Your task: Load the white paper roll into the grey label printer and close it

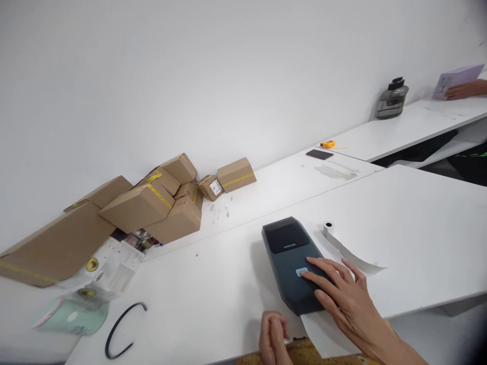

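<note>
Touching dark device (288,264), apparently: right hand (348,299) loosely splayed.

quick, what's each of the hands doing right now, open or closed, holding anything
Left hand: curled closed; whether it holds anything cannot be told.
Right hand: open, fingers resting on the dark device, not gripping it.

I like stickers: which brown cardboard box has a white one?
The small brown cardboard box just left of the rightmost brown cardboard box; only it shows a white sticker.
</note>
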The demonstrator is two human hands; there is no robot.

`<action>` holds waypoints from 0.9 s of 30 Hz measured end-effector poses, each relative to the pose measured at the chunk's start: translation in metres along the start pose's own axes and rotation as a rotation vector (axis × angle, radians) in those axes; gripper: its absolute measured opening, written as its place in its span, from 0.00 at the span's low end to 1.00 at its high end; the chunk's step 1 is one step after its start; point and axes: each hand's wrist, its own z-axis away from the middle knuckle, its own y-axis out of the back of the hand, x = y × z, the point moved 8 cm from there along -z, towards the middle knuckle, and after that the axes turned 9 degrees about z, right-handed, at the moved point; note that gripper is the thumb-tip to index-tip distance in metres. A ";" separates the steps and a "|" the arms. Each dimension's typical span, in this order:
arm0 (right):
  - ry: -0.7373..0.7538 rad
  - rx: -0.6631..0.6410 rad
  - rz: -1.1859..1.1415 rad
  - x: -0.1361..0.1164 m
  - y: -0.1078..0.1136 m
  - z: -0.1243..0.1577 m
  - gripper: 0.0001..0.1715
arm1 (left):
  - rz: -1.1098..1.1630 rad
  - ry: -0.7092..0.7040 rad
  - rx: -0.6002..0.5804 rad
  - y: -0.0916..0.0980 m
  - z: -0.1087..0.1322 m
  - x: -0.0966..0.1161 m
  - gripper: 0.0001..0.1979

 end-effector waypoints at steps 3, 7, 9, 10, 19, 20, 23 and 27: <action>-0.013 0.027 0.024 -0.001 0.001 -0.005 0.16 | -0.013 -0.098 0.068 -0.004 -0.012 0.023 0.27; -0.038 0.004 -0.029 0.002 -0.002 -0.003 0.16 | 0.030 0.010 -0.084 -0.032 -0.015 0.014 0.34; -0.069 -0.047 -0.140 0.006 -0.005 0.005 0.19 | 0.063 0.068 -0.154 -0.043 -0.011 0.006 0.37; -0.106 -0.073 -0.215 0.009 -0.007 0.011 0.20 | 0.079 0.077 -0.159 -0.045 -0.010 0.005 0.38; -0.709 -0.236 -0.754 0.045 -0.052 0.063 0.34 | 0.152 0.041 -0.099 -0.052 0.000 0.020 0.36; -0.707 -0.239 -0.783 0.044 -0.054 0.063 0.34 | 0.170 0.037 -0.098 -0.053 0.000 0.020 0.37; -0.675 -0.233 -0.837 0.042 -0.053 0.061 0.34 | 0.226 0.044 -0.088 -0.053 0.000 0.020 0.38; -0.647 -0.208 -0.840 0.046 -0.038 0.041 0.33 | 0.272 0.003 -0.106 -0.052 -0.009 0.042 0.37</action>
